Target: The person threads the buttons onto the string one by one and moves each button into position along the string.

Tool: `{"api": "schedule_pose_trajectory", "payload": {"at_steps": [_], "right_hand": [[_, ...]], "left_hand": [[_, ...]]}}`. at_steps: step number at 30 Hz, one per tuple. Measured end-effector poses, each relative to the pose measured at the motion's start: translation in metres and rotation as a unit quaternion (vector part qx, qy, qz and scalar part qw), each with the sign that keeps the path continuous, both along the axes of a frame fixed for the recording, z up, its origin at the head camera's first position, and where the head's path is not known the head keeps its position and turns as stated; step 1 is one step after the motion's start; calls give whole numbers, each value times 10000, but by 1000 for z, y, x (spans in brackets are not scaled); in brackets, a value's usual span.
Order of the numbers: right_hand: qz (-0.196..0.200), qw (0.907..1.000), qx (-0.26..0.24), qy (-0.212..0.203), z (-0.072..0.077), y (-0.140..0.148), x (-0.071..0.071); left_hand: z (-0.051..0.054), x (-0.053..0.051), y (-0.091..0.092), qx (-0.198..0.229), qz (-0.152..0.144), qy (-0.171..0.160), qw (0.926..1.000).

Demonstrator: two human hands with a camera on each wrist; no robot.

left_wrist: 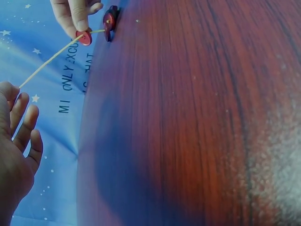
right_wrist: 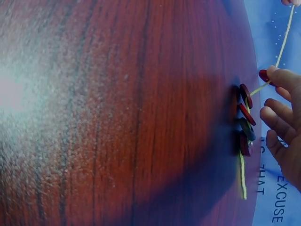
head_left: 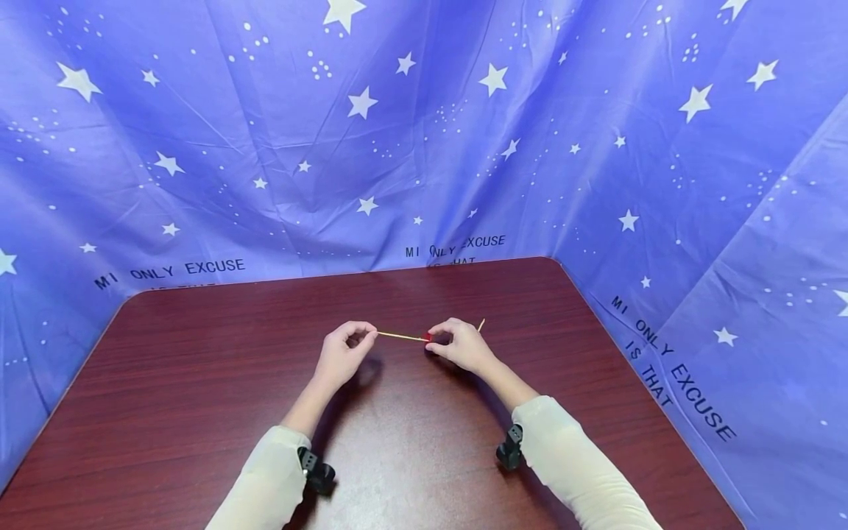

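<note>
A thin yellow string (head_left: 400, 336) stretches between the two hands above the table. The left hand (head_left: 343, 353) pinches one end of it between thumb and fingertip. A red button (left_wrist: 84, 38) is threaded on the string, and the right hand (head_left: 464, 344) pinches it between thumb and finger. Past that hand, several more buttons (right_wrist: 245, 115), dark red, red and dark green, sit in a row on the string, low at the table. Beyond them the string's loose tail (right_wrist: 243, 176) extends in the right wrist view. In the head view the right hand hides most of these buttons.
The dark reddish wooden table (head_left: 411, 442) extends around both hands. A blue curtain (head_left: 424, 147) with white stars hangs behind its far edge and along its right side. Each sleeve carries a black wrist camera (head_left: 316, 471).
</note>
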State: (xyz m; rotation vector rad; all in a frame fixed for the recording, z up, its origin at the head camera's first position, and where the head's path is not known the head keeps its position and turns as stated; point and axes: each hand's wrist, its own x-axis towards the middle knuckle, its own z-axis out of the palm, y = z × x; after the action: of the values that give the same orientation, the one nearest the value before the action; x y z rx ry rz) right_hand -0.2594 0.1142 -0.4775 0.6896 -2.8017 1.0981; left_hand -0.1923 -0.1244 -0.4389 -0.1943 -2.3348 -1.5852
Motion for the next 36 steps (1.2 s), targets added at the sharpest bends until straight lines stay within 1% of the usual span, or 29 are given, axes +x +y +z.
{"api": "schedule_pose_trajectory", "payload": {"at_steps": [7, 9, 14, 16, 21, 25, 30, 36], "right_hand": [[-42, 9998, 186, 109, -4, 2, -1], [-62, 9997, 206, 102, -4, 3, -1], [-78, 9997, 231, 75, -5, 3, 0], [-79, 9996, 270, 99, -6, 4, 0], [-122, 9989, 402, 214, -9, 5, 0], [-96, 9982, 494, 324, -11, 6, 1], [-137, 9975, 588, 366, -12, 7, 0], [-230, 9956, 830, 371, -13, 7, 0]], "left_hand": [[-4, -1, -1, -56, 3, -17, 10000], [-11, -5, -2, -70, 4, -48, 10000], [-33, -17, -6, -12, 22, -89, 10000], [-37, -19, -8, 56, 12, -99, 9999], [-40, -19, -10, 120, -77, -59, 9999], [-40, -18, -12, 42, -131, -33, 9999], [-40, -16, -14, -75, -146, -87, 9998], [-40, -15, -17, -76, -197, -150, 9997]]}}
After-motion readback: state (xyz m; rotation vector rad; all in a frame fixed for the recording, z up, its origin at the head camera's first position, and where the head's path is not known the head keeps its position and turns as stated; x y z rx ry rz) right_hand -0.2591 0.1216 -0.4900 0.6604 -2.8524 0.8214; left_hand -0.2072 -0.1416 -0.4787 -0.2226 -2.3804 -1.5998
